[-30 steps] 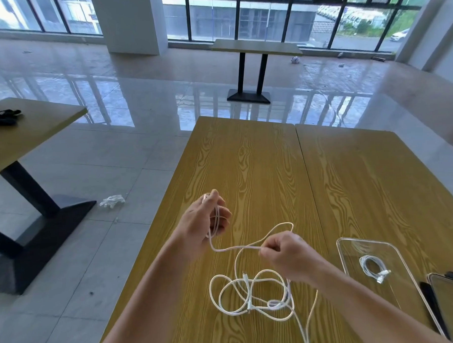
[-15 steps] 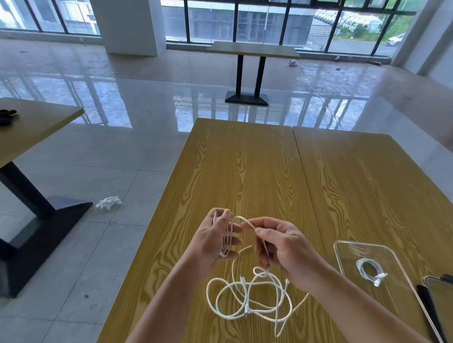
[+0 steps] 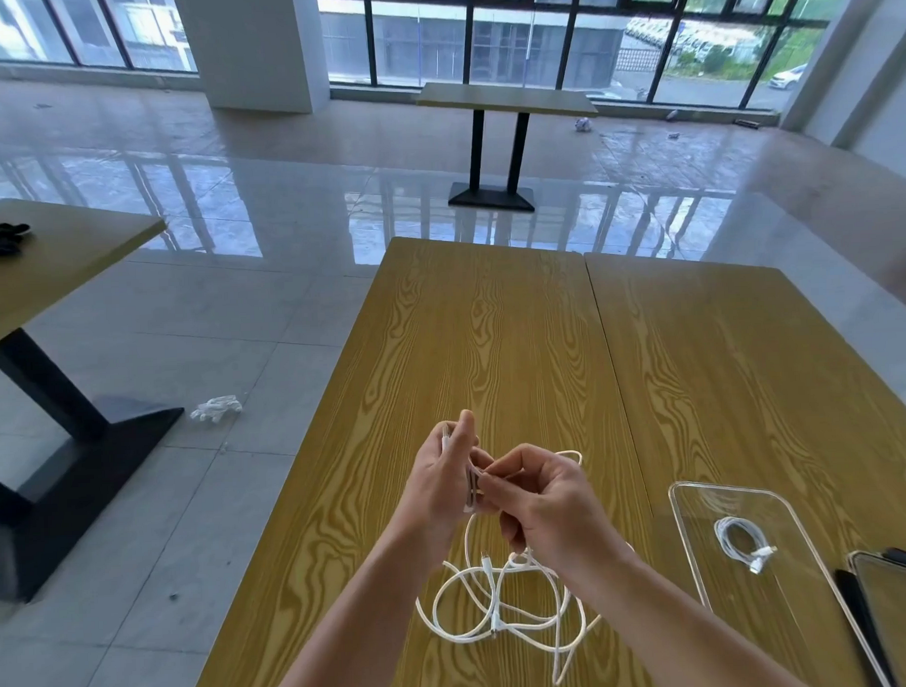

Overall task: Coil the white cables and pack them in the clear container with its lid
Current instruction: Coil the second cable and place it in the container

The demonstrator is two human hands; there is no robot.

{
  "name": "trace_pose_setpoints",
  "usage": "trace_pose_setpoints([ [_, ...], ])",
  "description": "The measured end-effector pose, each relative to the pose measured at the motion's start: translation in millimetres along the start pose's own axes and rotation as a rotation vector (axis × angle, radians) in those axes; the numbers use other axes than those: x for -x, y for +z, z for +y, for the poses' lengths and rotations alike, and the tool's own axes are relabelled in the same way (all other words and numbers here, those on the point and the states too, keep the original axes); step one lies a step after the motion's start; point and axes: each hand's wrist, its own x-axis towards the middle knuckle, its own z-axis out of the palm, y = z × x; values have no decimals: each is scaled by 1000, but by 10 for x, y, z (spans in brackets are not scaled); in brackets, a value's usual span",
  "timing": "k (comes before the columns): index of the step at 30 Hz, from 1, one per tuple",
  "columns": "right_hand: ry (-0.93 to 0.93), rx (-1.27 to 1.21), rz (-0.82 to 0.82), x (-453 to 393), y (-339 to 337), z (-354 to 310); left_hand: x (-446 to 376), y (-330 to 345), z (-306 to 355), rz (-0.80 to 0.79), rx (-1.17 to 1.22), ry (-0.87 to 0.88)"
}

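I see both hands raised together above the near part of the wooden table (image 3: 492,342). My left hand (image 3: 448,477) grips a few turns of the white cable (image 3: 493,593) wound against its fingers, thumb up. My right hand (image 3: 543,499) pinches the same cable right beside the left, fingers curled around the strand; the two hands touch or nearly touch at the fingertips. From the hands the cable drops to the table, where the rest of it lies in a loose tangle of loops just below my wrists, with one end trailing toward the near edge. A thin arc of cable also shows just past my right hand.

To the right, well apart from the tangle, the clear container (image 3: 694,540) sits flat on the table. Inside it lies a coiled cable (image 3: 740,536), small and neat, its plug pointing toward me. Just beyond the container, at the right edge of the view, rests a clear lid (image 3: 902,615) with a dark object (image 3: 855,606) partly under it; I cannot tell what that object is.
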Motion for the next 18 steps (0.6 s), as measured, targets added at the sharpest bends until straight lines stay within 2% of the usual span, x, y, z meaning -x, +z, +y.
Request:
trace_pose_setpoints([
  [9, -13, 8, -113, 50, 48, -23, -3, 14, 58, 99, -37, 57],
  [13, 19, 159, -243, 61, -43, -4, -43, -45, 169, 171, 108, 26],
  [18, 137, 403, -463, 44, -210, 11, -114, -122, 308, 225, 166, 34],
])
